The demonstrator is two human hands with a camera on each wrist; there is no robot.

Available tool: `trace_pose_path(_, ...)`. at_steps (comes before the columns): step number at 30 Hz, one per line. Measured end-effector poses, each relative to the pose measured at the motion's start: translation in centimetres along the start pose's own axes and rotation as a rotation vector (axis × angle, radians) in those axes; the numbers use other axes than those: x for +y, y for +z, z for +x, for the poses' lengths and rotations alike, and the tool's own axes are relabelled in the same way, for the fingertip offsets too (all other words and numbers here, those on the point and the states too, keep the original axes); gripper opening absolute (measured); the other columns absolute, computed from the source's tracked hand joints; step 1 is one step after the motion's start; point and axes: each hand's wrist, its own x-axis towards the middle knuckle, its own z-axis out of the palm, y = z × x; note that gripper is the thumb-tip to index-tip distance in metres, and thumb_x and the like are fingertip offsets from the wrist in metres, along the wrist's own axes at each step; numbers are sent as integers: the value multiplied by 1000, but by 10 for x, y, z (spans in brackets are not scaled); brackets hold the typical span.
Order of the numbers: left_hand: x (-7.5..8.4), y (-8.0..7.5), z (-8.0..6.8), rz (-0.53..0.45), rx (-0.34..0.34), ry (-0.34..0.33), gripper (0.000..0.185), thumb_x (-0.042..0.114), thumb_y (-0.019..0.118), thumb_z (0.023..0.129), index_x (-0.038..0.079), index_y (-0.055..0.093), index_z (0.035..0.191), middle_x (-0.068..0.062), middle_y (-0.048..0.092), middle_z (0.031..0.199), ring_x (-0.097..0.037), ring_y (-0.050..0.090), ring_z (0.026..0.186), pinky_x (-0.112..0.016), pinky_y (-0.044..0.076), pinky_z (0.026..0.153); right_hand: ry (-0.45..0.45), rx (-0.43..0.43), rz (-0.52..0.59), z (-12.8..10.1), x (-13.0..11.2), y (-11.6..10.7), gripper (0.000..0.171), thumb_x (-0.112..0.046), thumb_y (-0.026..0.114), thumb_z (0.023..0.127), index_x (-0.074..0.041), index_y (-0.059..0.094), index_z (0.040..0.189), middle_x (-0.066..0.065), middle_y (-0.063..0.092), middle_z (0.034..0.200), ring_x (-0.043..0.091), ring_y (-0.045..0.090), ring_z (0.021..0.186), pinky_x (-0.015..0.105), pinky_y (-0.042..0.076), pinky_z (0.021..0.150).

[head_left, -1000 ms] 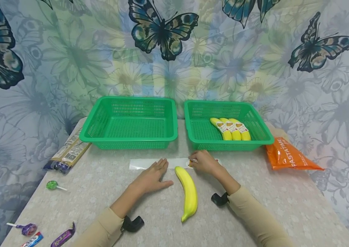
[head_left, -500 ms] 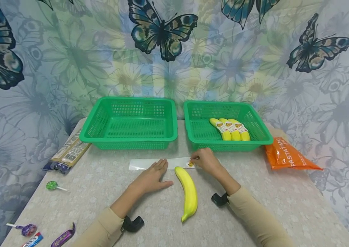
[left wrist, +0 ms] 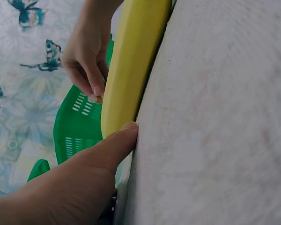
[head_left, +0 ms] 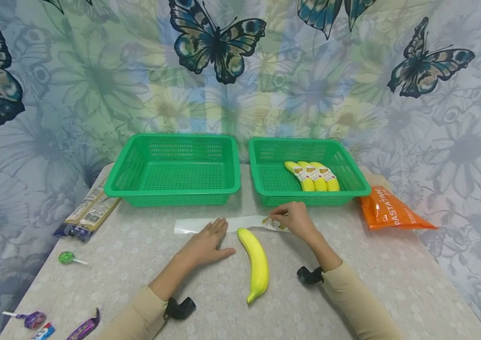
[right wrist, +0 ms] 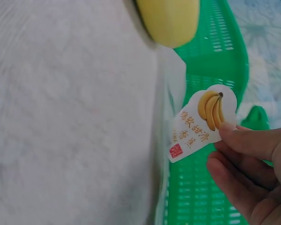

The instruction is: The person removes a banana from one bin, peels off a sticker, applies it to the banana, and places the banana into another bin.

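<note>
A white backing strip (head_left: 240, 222) lies crosswise in front of the baskets. My left hand (head_left: 202, 243) rests on it with straight fingers, holding nothing. Between thumb and fingers my right hand (head_left: 300, 222) pinches a banana sticker (right wrist: 203, 119), white with printed bananas and lettering. In the right wrist view most of the sticker stands clear of the strip; whether its lower end still touches is hard to tell. A single yellow banana (head_left: 255, 267) lies on the table between the hands, close to the left thumb.
Behind the strip stand a left green basket (head_left: 172, 193) and a right green basket (head_left: 308, 200), which holds 3 labelled bananas (head_left: 313, 177). An orange packet (head_left: 389, 210) sits far right. A gold packet (head_left: 91, 210), a green lollipop (head_left: 66, 257) and several sweets are at left.
My right hand has moved slightly right and up with the sticker, and the strip's right part now curves up. The left hand has stayed on the strip. The head view has shifted a little.
</note>
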Motion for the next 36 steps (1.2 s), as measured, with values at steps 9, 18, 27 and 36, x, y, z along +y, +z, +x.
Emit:
trace_pose_path(9,-1,1,-2,4,37,8,90,61,55,91,-6,36,147,-23,29,157,-36,24,148,-52,20,122,71,79,44,-7,-4,-19,17,-25,73,88,-10,79,94,5,77,86,17,71,78,26,55,61)
trace_pose_path(18,1,0,-1,17,53,3,94,61,57,89,-8,33,148,-25,28,157,-37,25,148,-53,20,121,166,75,76,-11,-10,-22,19,-28,73,88,-11,79,95,5,77,88,15,70,79,26,54,63)
trace_pose_path(27,8,-2,-1,-77,59,-17,94,58,60,89,-7,30,149,-23,25,158,-34,22,149,-50,21,122,179,75,92,-14,-12,-22,18,-29,73,87,-13,79,93,3,76,86,14,68,76,28,53,60)
trace_pose_path(36,51,5,-3,-361,82,-51,102,60,58,88,-2,13,154,-17,10,163,-28,8,153,-49,12,124,195,80,106,-15,-15,-21,20,-31,73,87,-14,79,94,3,76,87,14,68,76,28,53,61)
